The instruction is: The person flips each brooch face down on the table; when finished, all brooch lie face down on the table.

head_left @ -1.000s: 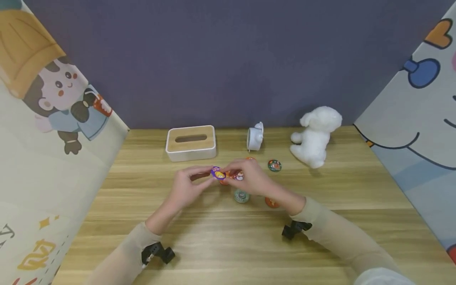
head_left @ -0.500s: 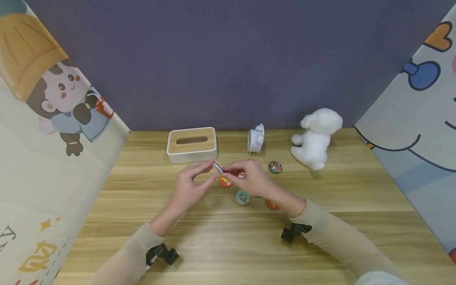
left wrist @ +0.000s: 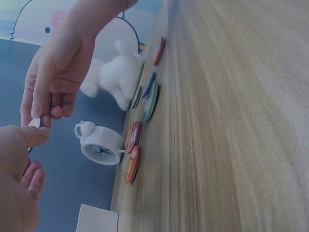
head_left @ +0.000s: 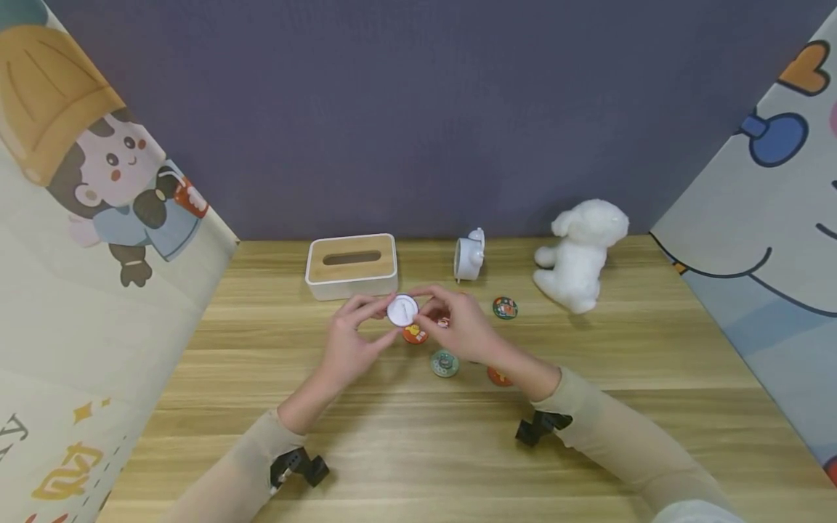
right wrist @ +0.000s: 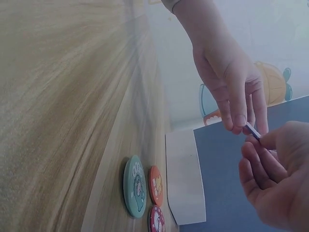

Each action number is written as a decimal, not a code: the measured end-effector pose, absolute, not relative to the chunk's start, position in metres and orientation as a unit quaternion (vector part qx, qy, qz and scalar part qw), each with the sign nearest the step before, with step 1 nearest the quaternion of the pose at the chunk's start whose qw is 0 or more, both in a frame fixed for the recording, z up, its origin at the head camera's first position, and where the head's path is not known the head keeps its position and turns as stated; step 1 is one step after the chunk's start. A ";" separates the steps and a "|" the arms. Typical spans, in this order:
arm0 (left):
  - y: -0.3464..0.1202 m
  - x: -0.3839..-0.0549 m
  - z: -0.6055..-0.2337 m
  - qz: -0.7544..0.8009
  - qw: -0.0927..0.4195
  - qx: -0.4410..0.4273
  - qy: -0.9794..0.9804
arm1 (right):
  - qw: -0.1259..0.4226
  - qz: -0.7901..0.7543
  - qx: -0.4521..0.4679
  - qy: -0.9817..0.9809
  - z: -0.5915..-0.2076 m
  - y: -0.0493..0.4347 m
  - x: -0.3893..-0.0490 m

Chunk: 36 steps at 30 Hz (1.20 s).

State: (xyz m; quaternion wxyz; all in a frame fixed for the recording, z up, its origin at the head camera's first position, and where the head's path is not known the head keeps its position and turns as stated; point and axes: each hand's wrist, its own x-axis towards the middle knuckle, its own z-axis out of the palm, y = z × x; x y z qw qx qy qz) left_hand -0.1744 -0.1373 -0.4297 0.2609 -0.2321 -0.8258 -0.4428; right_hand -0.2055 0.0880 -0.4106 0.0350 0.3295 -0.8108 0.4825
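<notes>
A round pin-back button badge (head_left: 402, 310) is held up above the table between both hands, its white back with the pin facing the head camera. My left hand (head_left: 346, 345) pinches its left edge with thumb and fingers. From the other side, my right hand (head_left: 464, 327) pinches the right edge between thumb and forefinger. Seen edge-on in the right wrist view, the badge (right wrist: 252, 131) is a thin strip between the fingertips. Beneath the hands lie an orange badge (head_left: 415, 334) and a teal badge (head_left: 445, 363); a red badge (right wrist: 156, 220) is partly hidden by my right hand in the head view.
A dark green badge (head_left: 505, 308) and an orange-red badge (head_left: 500, 375) lie to the right. Along the back stand a white tissue box (head_left: 352, 283) with a wooden top, a white alarm clock (head_left: 468, 257) and a white plush dog (head_left: 578, 254). Walls enclose the table.
The badge has been turned over between the hands: its purple printed face showed first, then its edge, now its white back. My right forefinger has moved to its upper edge.
</notes>
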 end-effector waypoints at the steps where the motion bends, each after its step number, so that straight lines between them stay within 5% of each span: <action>1: -0.137 -0.175 -0.430 -0.441 0.260 -0.231 -0.827 | 0.033 0.486 0.331 -0.808 -0.411 0.088 -0.206; 36: -0.144 -0.169 -0.453 -0.380 0.111 -0.239 -0.887 | -0.020 0.316 0.350 -0.882 -0.433 0.087 -0.209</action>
